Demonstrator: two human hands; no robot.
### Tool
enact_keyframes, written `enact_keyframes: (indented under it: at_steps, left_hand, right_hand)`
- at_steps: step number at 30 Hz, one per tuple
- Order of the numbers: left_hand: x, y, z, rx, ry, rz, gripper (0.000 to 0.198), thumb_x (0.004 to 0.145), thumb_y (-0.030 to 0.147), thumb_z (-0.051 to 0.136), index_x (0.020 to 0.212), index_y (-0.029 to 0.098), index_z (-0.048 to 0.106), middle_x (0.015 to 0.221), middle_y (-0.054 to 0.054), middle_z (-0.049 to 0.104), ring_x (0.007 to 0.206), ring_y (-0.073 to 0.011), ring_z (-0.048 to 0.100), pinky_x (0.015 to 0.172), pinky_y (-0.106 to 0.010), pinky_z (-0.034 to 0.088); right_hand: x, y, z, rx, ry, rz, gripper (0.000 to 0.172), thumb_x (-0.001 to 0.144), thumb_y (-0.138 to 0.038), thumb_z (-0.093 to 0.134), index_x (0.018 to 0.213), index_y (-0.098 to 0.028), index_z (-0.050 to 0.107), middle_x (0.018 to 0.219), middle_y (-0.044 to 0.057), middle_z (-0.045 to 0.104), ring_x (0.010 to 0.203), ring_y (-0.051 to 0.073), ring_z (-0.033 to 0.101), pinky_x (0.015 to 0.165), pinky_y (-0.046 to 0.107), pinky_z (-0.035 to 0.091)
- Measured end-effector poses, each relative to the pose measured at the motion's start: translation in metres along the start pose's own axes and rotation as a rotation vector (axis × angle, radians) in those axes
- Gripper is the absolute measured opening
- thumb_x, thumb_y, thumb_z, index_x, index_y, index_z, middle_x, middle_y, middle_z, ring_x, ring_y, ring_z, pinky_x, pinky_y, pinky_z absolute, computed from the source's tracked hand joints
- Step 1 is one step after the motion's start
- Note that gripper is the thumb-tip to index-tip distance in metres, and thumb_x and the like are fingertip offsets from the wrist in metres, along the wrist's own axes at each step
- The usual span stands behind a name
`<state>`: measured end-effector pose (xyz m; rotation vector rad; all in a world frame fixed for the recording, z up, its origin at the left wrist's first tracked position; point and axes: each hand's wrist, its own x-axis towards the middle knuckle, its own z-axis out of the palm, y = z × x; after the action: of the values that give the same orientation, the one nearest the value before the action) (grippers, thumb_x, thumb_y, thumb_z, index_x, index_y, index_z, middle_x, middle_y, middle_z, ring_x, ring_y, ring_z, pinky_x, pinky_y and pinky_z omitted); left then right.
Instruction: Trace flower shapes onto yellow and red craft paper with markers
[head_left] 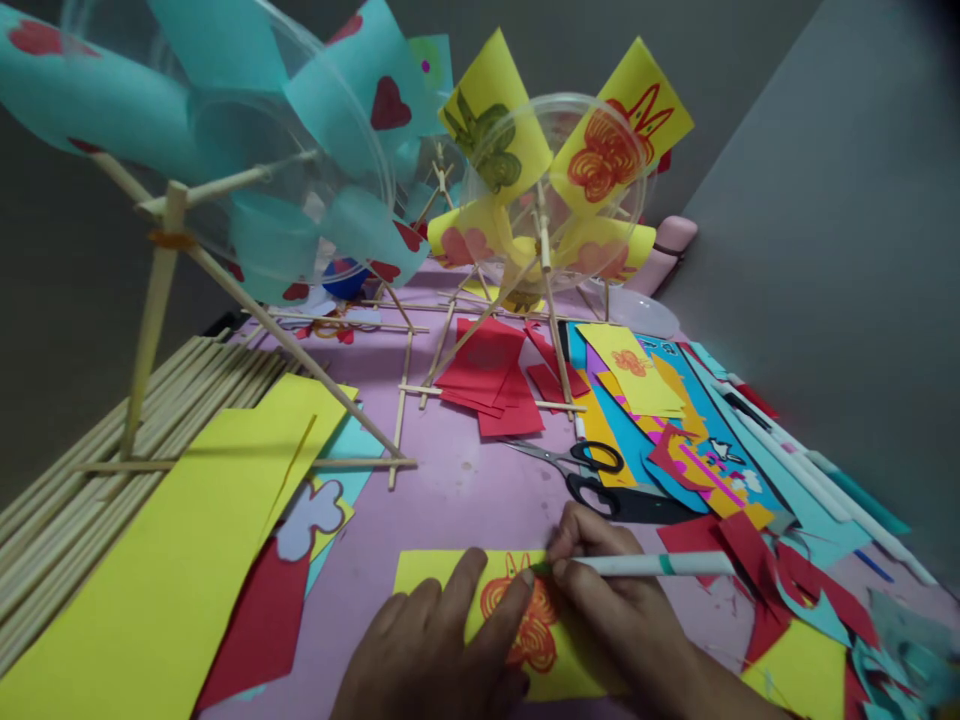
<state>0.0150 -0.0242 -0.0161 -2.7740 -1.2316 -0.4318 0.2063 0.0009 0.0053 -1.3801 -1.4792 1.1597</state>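
Observation:
My left hand [435, 645] lies flat with fingers spread on a small yellow paper [435, 572] at the near edge of the pink table. An orange bunny-like scribble [532, 625] is drawn on that paper. My right hand [622, 610] pinches a white marker pen [660, 565] with a green band, and its tip rests at the top of the drawing.
Black-handled scissors [592, 475] lie just behind my hands. Two paper-and-stick wheels stand at the back, a blue one [247, 150] and a yellow one [555, 180]. Wooden sticks [90, 470], a large yellow sheet [165, 560], red sheets [491, 375] and coloured scraps [757, 560] cover the table.

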Motion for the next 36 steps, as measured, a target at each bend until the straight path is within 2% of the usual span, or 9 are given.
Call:
enact_keyframes:
  at_steps: [5, 9, 15, 18, 20, 24, 27, 32, 36]
  left_hand:
    - [0.0, -0.002, -0.009, -0.356, 0.211, -0.294, 0.031, 0.091, 0.02, 0.037, 0.121, 0.021, 0.042, 0.112, -0.011, 0.056, 0.099, -0.0199, 0.063, 0.074, -0.027, 0.054]
    - [0.003, -0.003, -0.024, -0.648, 0.292, -0.382, 0.026, 0.093, 0.014, 0.027, 0.108, 0.024, 0.046, 0.102, -0.006, 0.06, 0.097, -0.0148, 0.062, 0.079, -0.025, 0.053]
    - [0.007, -0.008, -0.035, -1.183, 0.128, -0.493, 0.025, 0.097, 0.04, 0.033, 0.106, 0.023, 0.048, 0.095, -0.005, 0.07, 0.086, -0.0162, 0.068, 0.076, -0.03, 0.055]
    - [0.012, -0.005, -0.034, -1.507, 0.064, -0.58, 0.042, 0.092, 0.058, 0.036, 0.104, 0.02, 0.047, 0.08, -0.005, 0.071, 0.064, -0.0157, 0.069, 0.058, -0.027, 0.053]
    - [0.015, 0.002, -0.035, -1.631, 0.064, -0.722, 0.054, 0.083, 0.07, 0.041, 0.1, 0.019, 0.049, 0.063, -0.001, 0.067, 0.048, -0.0135, 0.062, 0.045, -0.022, 0.045]
    - [0.02, 0.026, -0.04, -1.727, 0.074, -0.896, 0.062, 0.069, 0.076, 0.054, 0.095, 0.019, 0.052, 0.037, 0.01, 0.044, 0.03, -0.006, 0.031, 0.034, -0.017, 0.021]
    - [0.024, 0.044, -0.041, -1.785, 0.054, -0.939, 0.065, 0.061, 0.078, 0.059, 0.09, 0.02, 0.051, 0.04, 0.014, 0.031, 0.034, -0.0037, 0.015, 0.036, -0.016, 0.013]
    - [0.029, 0.066, -0.03, -1.813, 0.05, -0.984, 0.074, 0.047, 0.084, 0.061, 0.083, 0.022, 0.047, 0.051, 0.013, 0.03, 0.039, -0.0033, 0.012, 0.036, -0.017, 0.012]
    - [0.027, 0.075, -0.025, -1.748, 0.091, -0.933, 0.067, 0.051, 0.079, 0.065, 0.08, 0.02, 0.051, 0.056, 0.01, 0.035, 0.042, -0.0043, 0.02, 0.038, -0.017, 0.015]
  right_hand:
    - [0.003, -0.005, 0.0, 0.127, 0.045, 0.014, 0.008, 0.065, -0.018, 0.046, 0.058, -0.021, 0.046, 0.053, -0.005, 0.045, 0.052, 0.012, 0.041, 0.049, 0.023, 0.031]
    - [0.007, -0.003, 0.004, 0.301, 0.041, 0.028, 0.008, 0.066, -0.018, 0.047, 0.059, -0.021, 0.045, 0.049, -0.007, 0.044, 0.046, 0.01, 0.039, 0.047, 0.023, 0.029]
    - [0.011, -0.018, -0.006, 0.412, 0.039, -0.019, 0.007, 0.066, -0.018, 0.048, 0.06, -0.02, 0.044, 0.042, -0.01, 0.041, 0.04, 0.008, 0.034, 0.044, 0.022, 0.022]
    - [-0.003, -0.039, -0.02, 0.426, 0.05, -0.042, 0.006, 0.066, -0.018, 0.048, 0.061, -0.02, 0.046, 0.04, -0.01, 0.04, 0.04, 0.008, 0.031, 0.044, 0.022, 0.019]
    - [-0.021, -0.05, -0.026, 0.455, 0.088, -0.022, 0.008, 0.068, -0.019, 0.049, 0.061, -0.02, 0.045, 0.04, -0.009, 0.041, 0.042, 0.008, 0.029, 0.044, 0.022, 0.019]
    - [-0.062, -0.055, -0.021, 0.609, 0.128, 0.019, 0.011, 0.073, -0.024, 0.053, 0.066, -0.021, 0.046, 0.043, -0.008, 0.045, 0.044, 0.009, 0.032, 0.045, 0.022, 0.02]
    - [-0.084, -0.049, -0.008, 0.687, 0.176, -0.009, 0.016, 0.075, -0.029, 0.058, 0.068, -0.021, 0.047, 0.043, -0.008, 0.046, 0.042, 0.008, 0.031, 0.044, 0.022, 0.017]
    - [-0.094, -0.037, 0.003, 0.735, 0.269, -0.077, 0.025, 0.076, -0.037, 0.063, 0.069, -0.02, 0.046, 0.043, -0.009, 0.044, 0.041, 0.007, 0.027, 0.045, 0.022, 0.016]
    - [-0.09, -0.022, 0.002, 0.769, 0.377, -0.086, 0.025, 0.076, -0.035, 0.064, 0.069, -0.02, 0.046, 0.045, -0.008, 0.046, 0.044, 0.007, 0.03, 0.045, 0.02, 0.018]
